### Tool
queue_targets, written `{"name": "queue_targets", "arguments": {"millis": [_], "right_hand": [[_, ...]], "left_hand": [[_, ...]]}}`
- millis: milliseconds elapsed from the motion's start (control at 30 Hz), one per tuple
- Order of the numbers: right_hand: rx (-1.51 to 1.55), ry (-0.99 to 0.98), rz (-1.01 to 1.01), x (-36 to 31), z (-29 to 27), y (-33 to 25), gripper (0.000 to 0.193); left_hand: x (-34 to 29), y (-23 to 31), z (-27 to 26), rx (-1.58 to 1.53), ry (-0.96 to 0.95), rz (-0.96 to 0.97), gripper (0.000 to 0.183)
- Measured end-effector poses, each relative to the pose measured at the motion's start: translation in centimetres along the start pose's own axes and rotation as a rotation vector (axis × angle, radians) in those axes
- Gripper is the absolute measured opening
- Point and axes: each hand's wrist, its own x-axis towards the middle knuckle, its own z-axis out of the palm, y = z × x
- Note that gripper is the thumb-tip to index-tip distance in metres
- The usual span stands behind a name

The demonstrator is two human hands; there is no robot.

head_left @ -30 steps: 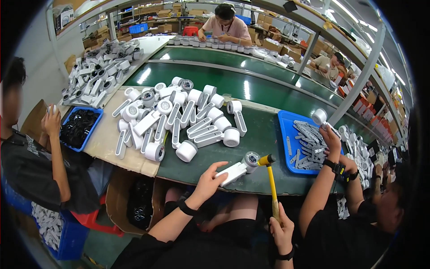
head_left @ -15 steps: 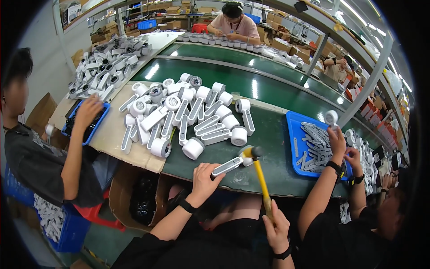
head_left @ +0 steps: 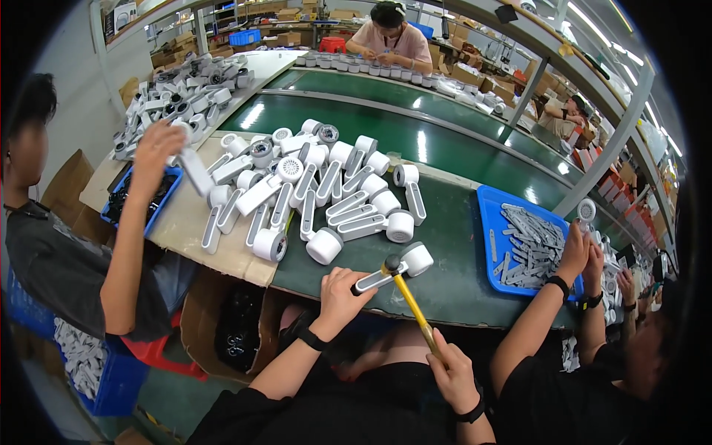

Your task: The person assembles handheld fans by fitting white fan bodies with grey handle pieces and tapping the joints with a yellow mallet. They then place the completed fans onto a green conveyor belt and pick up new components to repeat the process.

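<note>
My left hand (head_left: 342, 302) is closed around the handle end of a white handheld fan (head_left: 417, 258), at the front edge of the green bench. The fan lies with its round head to the right and the grey strip of its handle facing up. In my right hand (head_left: 455, 376) is a hammer (head_left: 412, 304) with a yellow handle. Its dark head is over the fan's handle, near the round head; whether they touch I cannot tell. Just beyond, a pile of similar white fans (head_left: 324, 245) covers the bench.
At right, a blue tray (head_left: 486, 222) holds grey strips; a co-worker's hands (head_left: 575, 252) hold a fan beside it. At left, another co-worker's hand (head_left: 156, 152) is over a blue bin (head_left: 152, 222). A green conveyor (head_left: 334, 119) runs behind. An open carton (head_left: 196, 319) stands below.
The hammer head has moved left, from the fan's round head onto its handle area. The left co-worker's hand has risen with a white fan. The right co-worker's hands have moved right.
</note>
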Motion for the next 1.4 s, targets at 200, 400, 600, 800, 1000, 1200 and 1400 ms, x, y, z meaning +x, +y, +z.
{"name": "queue_targets", "arguments": {"millis": [200,400,600,800,1000,1200,1400], "right_hand": [[0.057,-0.077,-0.133,0.1,0.9,-0.9,0.054],[0.003,-0.049,-0.021,0.0,0.5,0.2,0.054],[0.086,0.174,-0.076,0.2,0.2,0.8,0.052],[0.039,0.090,0.013,0.5,-0.2,1.7,0.054],[0.010,0.101,-0.013,0.0,-0.2,1.8,0.053],[0.149,0.136,0.000,0.0,1.8,4.3,0.051],[0.395,0.130,0.209,-0.3,1.0,3.6,0.057]], "left_hand": [[0.0,-0.3,0.4,0.041,0.008,-0.011,0.025],[-0.1,-0.2,0.3,0.029,-0.001,-0.013,0.026],[0.0,0.0,0.2,0.017,-0.012,-0.013,0.026],[0.0,0.1,0.3,0.027,-0.001,-0.008,0.025],[0.0,0.2,-0.1,0.052,-0.029,-0.010,0.025],[1.0,0.9,0.7,0.222,-0.104,0.039,0.036],[2.5,1.5,1.5,0.059,-0.172,0.301,0.046]]}}
